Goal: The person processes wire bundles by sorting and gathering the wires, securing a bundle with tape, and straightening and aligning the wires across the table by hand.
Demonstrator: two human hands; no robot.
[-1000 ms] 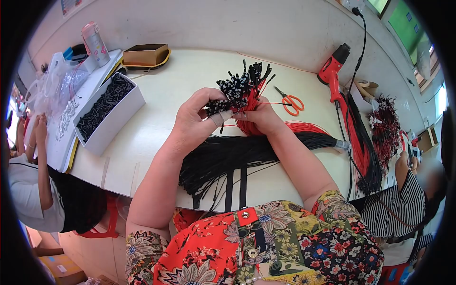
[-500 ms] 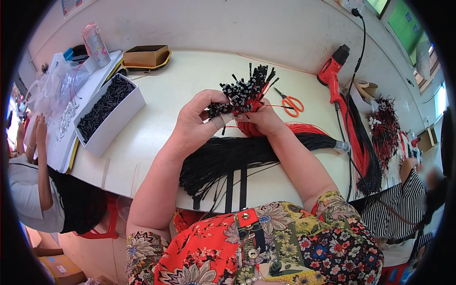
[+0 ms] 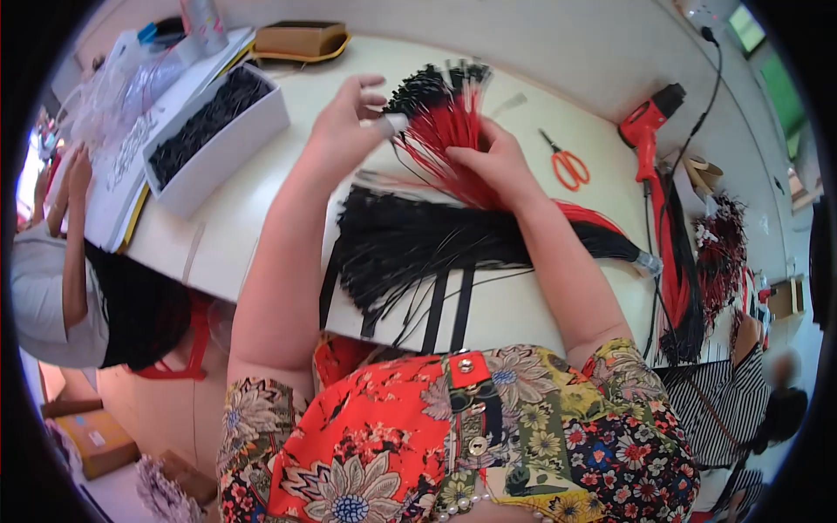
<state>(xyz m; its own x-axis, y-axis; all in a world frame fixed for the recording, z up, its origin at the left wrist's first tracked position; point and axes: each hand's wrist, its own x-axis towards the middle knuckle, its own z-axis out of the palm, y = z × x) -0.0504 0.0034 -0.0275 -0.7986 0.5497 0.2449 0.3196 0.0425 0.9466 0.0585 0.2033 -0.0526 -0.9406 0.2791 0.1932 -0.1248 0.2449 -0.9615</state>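
A bundle of red wires with black tips (image 3: pixel 445 131) stands fanned above the table, and my right hand (image 3: pixel 501 166) is closed round its right side. My left hand (image 3: pixel 353 122) is at the bundle's left edge, fingers apart and a white wrap on one finger. It is slightly blurred, with no wires inside its fingers. Below both hands a thick bundle of black wires (image 3: pixel 418 244) lies across the table, its right end bound in clear wrap. Orange-handled scissors (image 3: pixel 569 168) lie to the right of my right hand.
A white box (image 3: pixel 214 157) of black pieces stands on the left, with a brown box (image 3: pixel 301 39) behind it. The red heat gun (image 3: pixel 643 131) and more red and black wires (image 3: pixel 676 261) are at the right. Co-workers sit on both sides.
The view has shifted. My left hand has come off the black tips and opened. The bundle, gathered tightly before, now fans out with more red wire showing, still in my right hand.
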